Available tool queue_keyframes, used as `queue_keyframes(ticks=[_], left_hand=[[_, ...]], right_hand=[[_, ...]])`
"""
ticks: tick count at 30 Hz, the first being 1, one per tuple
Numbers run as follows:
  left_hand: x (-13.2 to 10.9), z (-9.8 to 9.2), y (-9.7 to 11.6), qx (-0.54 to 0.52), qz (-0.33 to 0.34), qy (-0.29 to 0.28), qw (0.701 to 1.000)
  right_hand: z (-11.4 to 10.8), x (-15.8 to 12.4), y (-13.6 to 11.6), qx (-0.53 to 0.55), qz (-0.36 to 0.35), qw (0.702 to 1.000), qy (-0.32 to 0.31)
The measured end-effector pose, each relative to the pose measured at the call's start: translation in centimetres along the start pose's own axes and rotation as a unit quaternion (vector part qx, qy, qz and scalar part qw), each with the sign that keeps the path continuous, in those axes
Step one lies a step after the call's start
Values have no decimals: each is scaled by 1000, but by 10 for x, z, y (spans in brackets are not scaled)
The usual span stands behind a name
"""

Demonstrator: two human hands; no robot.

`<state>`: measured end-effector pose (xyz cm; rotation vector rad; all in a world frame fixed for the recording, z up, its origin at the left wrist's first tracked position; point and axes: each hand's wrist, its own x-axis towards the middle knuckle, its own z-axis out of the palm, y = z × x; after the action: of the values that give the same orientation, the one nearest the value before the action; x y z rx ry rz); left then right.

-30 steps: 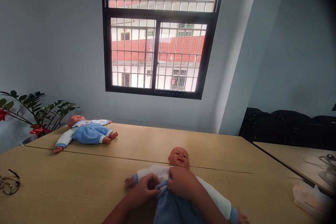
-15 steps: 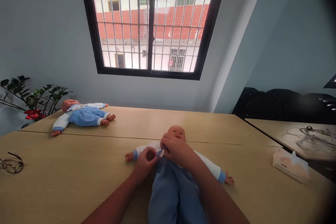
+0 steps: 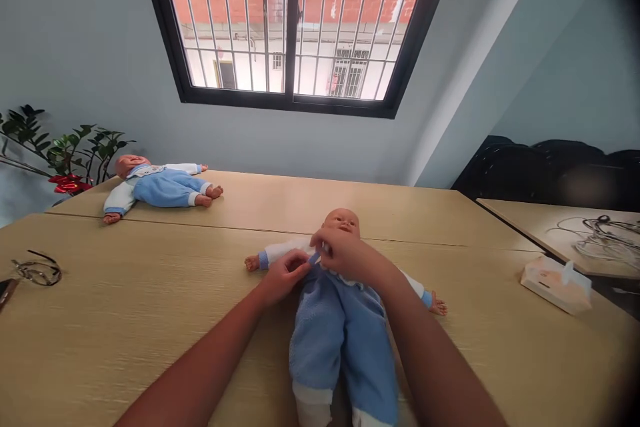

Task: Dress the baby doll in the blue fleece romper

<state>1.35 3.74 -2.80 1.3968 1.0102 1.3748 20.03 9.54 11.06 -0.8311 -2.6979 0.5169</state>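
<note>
A baby doll (image 3: 341, 219) lies on its back in front of me, its arms spread to both sides. It wears a white-sleeved top and blue knitted trousers (image 3: 320, 327). At its chest my left hand (image 3: 287, 273) is closed, thumb and fingers pinching a small blue-and-white edge of the doll's clothes (image 3: 314, 258). Just below the doll's chin, my right hand (image 3: 343, 253) is bent over the same spot with its fingertips pinched together on the cloth. The right hand hides most of the doll's neck and upper chest.
A second baby doll (image 3: 163, 187) in similar clothes lies at the back left, near a potted plant (image 3: 70, 153). Glasses (image 3: 39, 271) rest on the left of the table (image 3: 150, 320), beside a dark object's edge. On the right are a tissue box (image 3: 555, 285) and coiled cables (image 3: 603, 233).
The camera view has tipped downward, so the scene sits higher and more of the doll's legs shows. Both hands stay at the doll's chest, with the left fingers closed more tightly on the cloth.
</note>
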Motion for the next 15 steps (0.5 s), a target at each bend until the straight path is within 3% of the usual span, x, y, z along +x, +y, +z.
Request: queue_keyframes(ticks=[3, 7, 11, 15], left_hand=[[0, 0, 0, -9, 4, 8, 1000], [-3, 3, 3, 48, 60, 98, 992], [-7, 4, 9, 188, 161, 196, 949], [-10, 3, 12, 265, 208, 218, 916]], right_hand=[[-1, -2, 1, 9, 1, 1000, -14], [-1, -4, -3, -10, 8, 1000, -20], [-6, -6, -15, -15, 60, 997, -48], [-9, -3, -18, 5, 89, 992, -88]])
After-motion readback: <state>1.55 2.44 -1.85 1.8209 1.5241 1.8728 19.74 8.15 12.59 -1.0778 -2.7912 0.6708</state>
